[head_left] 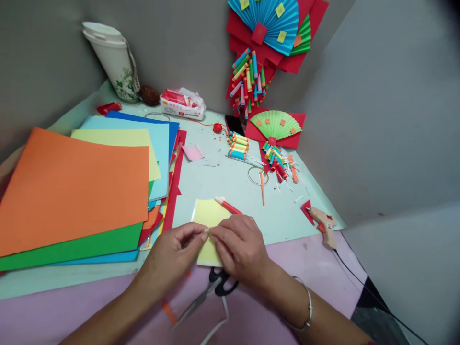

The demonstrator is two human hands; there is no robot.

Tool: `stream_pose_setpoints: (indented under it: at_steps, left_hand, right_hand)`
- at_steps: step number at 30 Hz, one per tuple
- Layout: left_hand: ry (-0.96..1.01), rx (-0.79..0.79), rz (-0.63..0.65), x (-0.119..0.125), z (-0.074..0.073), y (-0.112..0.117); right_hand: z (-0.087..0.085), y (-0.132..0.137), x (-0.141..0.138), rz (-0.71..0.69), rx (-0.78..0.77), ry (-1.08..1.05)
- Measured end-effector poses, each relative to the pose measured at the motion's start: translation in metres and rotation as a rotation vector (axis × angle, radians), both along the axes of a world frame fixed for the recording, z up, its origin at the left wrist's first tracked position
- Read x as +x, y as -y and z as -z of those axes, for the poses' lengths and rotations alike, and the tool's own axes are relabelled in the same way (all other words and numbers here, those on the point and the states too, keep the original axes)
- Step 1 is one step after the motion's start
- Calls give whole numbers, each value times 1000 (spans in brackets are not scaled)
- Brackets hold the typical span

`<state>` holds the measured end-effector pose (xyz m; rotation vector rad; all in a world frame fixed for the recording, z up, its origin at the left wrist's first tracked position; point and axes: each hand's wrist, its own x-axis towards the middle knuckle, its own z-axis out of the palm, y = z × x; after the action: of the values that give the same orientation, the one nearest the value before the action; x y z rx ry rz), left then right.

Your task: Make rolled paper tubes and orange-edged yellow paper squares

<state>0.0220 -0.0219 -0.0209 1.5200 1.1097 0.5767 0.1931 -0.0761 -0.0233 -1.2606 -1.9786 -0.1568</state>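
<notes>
My left hand (pixel 179 247) and my right hand (pixel 240 243) meet over a sheet of yellow paper (pixel 210 211). Thumb and fingers of both are pinched together, and a tiny pale piece shows between the fingertips, too small to name. A red pen or marker (pixel 229 206) with a whitish tip lies across the paper's far part; its other end runs up to my right hand's knuckles. Just below the hands are black-handled scissors (pixel 210 291) with their blades pointing to the lower left. A narrow white strip (pixel 217 326) and an orange strip (pixel 168 311) lie beside them.
Coloured sheets (pixel 82 187) are stacked at left. A glue gun (pixel 325 225) with a cord lies at right. Rolled paper tubes (pixel 238 145), a ring (pixel 256 175), a fan decoration (pixel 276 125), a tissue pack (pixel 182 103) and a lidded cup (pixel 117 67) stand farther back.
</notes>
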Motion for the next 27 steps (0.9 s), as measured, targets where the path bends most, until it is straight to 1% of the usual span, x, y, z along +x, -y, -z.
stream_pose_setpoints:
  at_steps: [3, 8, 10, 18, 22, 27]
  left_hand:
    - [-16, 37, 11, 0, 2, 3]
    - [-55, 162, -25, 0, 1, 7]
    - [-64, 186, -34, 0, 0, 7]
    - [-89, 100, -100, -1, -2, 4]
    - [-103, 129, -111, -3, 3, 2]
    - [-116, 204, -103, -6, 7, -1]
  right_hand:
    - [2, -1, -1, 21, -1, 39]
    - [4, -1, -3, 38, 11, 58]
    - [4, 0, -4, 44, 11, 57]
    - [4, 0, -6, 51, 16, 38]
    - [5, -2, -9, 55, 18, 78]
    - [5, -6, -12, 79, -13, 112]
